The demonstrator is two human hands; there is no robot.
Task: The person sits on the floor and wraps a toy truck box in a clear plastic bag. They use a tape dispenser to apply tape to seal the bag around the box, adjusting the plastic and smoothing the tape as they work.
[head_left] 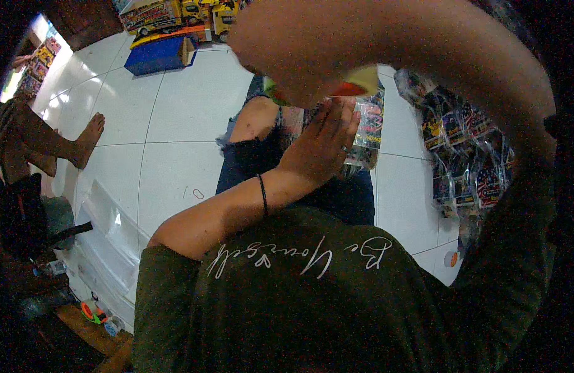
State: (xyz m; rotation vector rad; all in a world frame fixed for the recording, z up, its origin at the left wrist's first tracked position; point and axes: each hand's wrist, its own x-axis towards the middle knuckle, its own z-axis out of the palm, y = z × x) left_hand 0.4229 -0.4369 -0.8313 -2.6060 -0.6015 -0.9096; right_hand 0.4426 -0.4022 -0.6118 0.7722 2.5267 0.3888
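My left hand lies with its fingers stretched flat over a clear plastic-wrapped package with printed cards or pictures inside, resting on my lap. Across the top, my right arm bends over, and my right hand, smeared by motion, is closed over a rounded yellow-green and orange thing. That thing shows on both sides of the hand, just above the left fingertips; its exact kind is blurred. The fingers of the right hand are mostly hidden.
Several wrapped printed packages lie on the tiles to the right, near an orange-centred tape roll. Far off are a blue box and yellow toy truck boxes. At left, another person's foot, plastic sheets and a tape roll.
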